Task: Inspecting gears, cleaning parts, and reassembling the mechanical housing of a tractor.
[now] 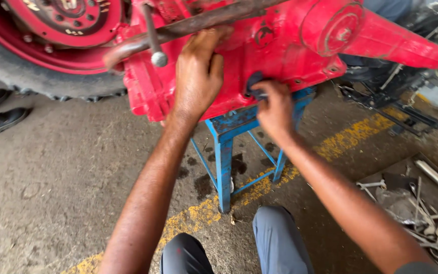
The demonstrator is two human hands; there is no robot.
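Two hands: on the red tractor housing (280, 45)
Left hand (197, 76): fingers spread flat, holding nothing
Right hand (276, 109): fingers pinched round a dark cap (253, 82) at their tips

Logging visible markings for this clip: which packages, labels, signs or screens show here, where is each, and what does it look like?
No packages, signs or screens show.
Markings on the wheel hub: top left, small pale marks on red metal.
Embossed emblem: on the red housing above the right hand, small, dark, raised.
Painted floor stripe: worn yellow line under the blue stand.
The left hand covers no marking that can be seen.
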